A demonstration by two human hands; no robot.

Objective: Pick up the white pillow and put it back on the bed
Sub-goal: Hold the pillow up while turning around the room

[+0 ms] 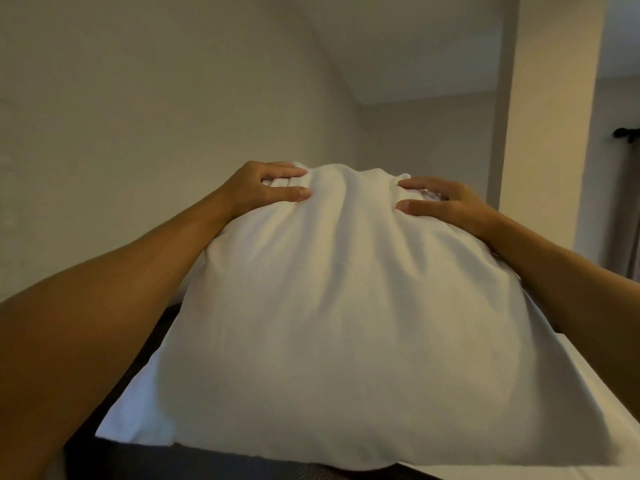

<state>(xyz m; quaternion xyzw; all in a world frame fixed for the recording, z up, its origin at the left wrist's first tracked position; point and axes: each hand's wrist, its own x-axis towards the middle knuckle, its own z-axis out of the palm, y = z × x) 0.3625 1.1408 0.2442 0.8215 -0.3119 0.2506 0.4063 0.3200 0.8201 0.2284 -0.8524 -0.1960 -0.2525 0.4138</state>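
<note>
A big white pillow fills the middle of the head view, held up in front of me. My left hand grips its top left corner, fingers curled into the bunched fabric. My right hand grips the top right corner the same way. The pillow's lower edge hangs over the white sheet of the bed, whose dark frame shows at the bottom. Whether the pillow touches the sheet is hidden behind the pillow itself.
A plain wall stands behind and to the left. A pale pillar rises at the right, with a dark fitting and a curtain beyond it.
</note>
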